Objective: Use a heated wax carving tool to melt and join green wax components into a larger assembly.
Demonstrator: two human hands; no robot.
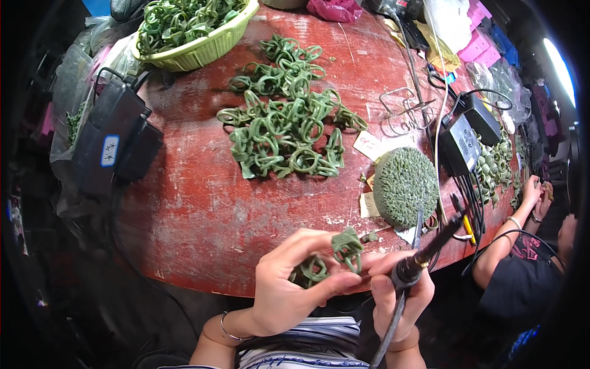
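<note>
My left hand point(295, 277) is closed around a small cluster of green rings that look like wax point(313, 269). A green ring piece point(348, 246) with a flat leaf-like top stands up at its fingertips. My right hand point(402, 301), close beside it, grips a pen-shaped tool point(408, 270) with a dark collar and a long thin metal shaft. A thick black part runs from the tool toward the upper right. Behind the hands sits a round block point(405, 187) with a rough green top. Farther back lies a loose heap of green rings point(289, 132).
A yellow-green basket point(203, 52) full of green pieces stands at the far left of the red table point(184, 227). Black power boxes point(461, 144) with cables and a bent wire stand point(402, 114) are on the right. Another person's hands point(536, 195) work at far right.
</note>
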